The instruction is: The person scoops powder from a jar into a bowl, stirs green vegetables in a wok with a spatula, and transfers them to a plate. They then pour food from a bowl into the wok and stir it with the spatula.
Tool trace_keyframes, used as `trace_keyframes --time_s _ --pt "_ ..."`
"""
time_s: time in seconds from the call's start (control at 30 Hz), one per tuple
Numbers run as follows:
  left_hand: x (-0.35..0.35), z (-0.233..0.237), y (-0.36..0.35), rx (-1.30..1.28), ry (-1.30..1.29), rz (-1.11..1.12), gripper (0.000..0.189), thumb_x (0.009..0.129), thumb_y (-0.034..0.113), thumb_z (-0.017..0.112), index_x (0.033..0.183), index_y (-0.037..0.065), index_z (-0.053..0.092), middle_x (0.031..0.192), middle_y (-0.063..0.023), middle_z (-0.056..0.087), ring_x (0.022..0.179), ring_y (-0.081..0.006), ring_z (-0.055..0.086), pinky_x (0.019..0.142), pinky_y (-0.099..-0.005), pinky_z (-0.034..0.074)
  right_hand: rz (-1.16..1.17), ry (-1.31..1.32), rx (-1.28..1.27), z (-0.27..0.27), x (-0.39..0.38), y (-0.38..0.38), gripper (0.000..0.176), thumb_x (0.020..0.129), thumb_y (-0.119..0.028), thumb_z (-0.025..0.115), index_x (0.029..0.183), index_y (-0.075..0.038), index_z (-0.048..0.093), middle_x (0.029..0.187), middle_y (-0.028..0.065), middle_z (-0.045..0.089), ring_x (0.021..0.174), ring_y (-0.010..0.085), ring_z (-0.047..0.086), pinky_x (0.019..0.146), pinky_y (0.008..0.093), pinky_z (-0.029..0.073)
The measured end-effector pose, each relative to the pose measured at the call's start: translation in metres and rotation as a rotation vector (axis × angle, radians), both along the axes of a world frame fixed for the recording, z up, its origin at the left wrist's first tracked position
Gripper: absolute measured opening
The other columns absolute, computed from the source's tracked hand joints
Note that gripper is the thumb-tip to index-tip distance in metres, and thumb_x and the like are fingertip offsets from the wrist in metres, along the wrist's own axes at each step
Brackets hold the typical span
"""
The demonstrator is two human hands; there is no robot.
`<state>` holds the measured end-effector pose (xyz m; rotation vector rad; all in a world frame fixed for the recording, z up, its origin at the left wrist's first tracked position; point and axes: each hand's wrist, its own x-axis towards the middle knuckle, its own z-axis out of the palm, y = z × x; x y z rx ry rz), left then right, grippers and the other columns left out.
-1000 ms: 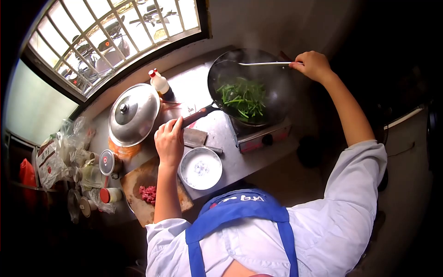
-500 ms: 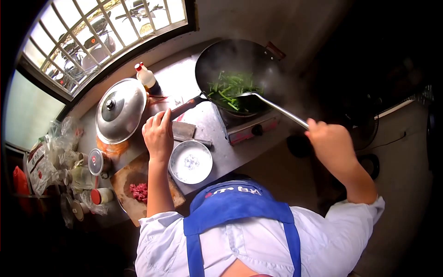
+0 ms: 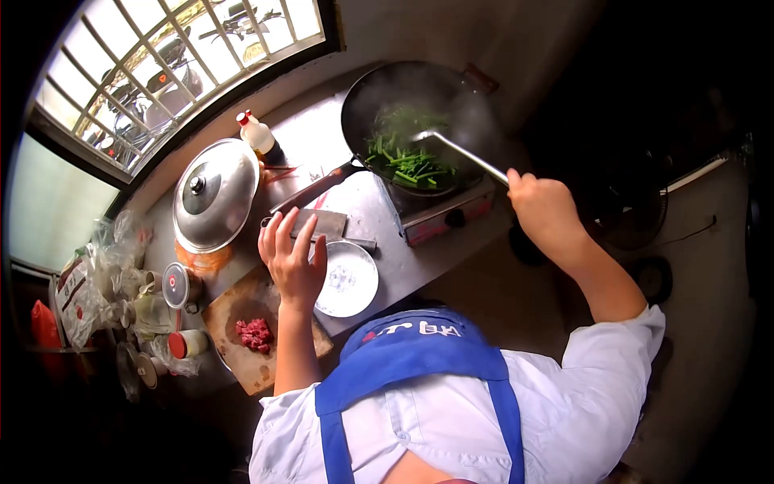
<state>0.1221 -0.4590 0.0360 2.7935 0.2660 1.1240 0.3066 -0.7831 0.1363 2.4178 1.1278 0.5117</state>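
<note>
In my right hand (image 3: 544, 208) is the long handle of a metal wok spatula (image 3: 469, 156), whose head is in the wok (image 3: 355, 109). Cut green vegetables (image 3: 414, 165) lie in the wok, with steam rising over them. My left hand (image 3: 292, 256) is open, fingers spread, just below the wok's handle (image 3: 316, 187) and apart from it. Beneath and beside its fingers lies a cleaver (image 3: 329, 223). A white patterned bowl (image 3: 348, 281) stands right of my left hand. Left of that wrist, chopped raw meat (image 3: 255, 335) rests on a wooden cutting board (image 3: 219, 319).
The wok sits on a portable gas stove (image 3: 447, 219). On the counter are a steel lid (image 3: 216, 196), a red-capped bottle (image 3: 256, 133), a round lidded container (image 3: 177, 284), a red-lidded jar (image 3: 188, 344) and plastic bags (image 3: 101, 282). A barred window (image 3: 173, 77) is behind.
My left hand has let go of the wok's handle, moved down and opened. The right hand has shifted left and up with the spatula, and the vegetables have been spread about.
</note>
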Motion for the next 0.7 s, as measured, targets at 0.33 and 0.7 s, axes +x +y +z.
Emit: trace_keyframes --time_s 0.33,0.7 --pt "-0.011 -0.020 -0.013 -0.123 0.082 -0.062 0.039 0.073 0.013 0.074 0.111 0.017 0.069 0.125 -0.0075 0.060 0.123 -0.0312 0.051 0.107 -0.0506 0.033 0.297 0.917 1.122 0.027 0.025 0.019 0.011 0.079 -0.011 0.076 0.083 -0.005 0.068 0.091 0.0052 0.061 0.084 0.0136 0.061 0.074 0.0279 0.046" --pt "-0.024 -0.031 -0.027 -0.143 0.161 -0.045 0.034 0.076 0.015 0.073 0.110 0.016 0.069 0.119 -0.0055 0.063 0.118 -0.0286 0.055 0.107 -0.0506 0.034 0.403 0.555 0.857 0.086 -0.024 -0.017 0.005 0.075 -0.004 0.073 0.079 -0.004 0.069 0.068 0.0089 0.066 0.058 0.0228 0.063 0.051 0.0300 0.048"
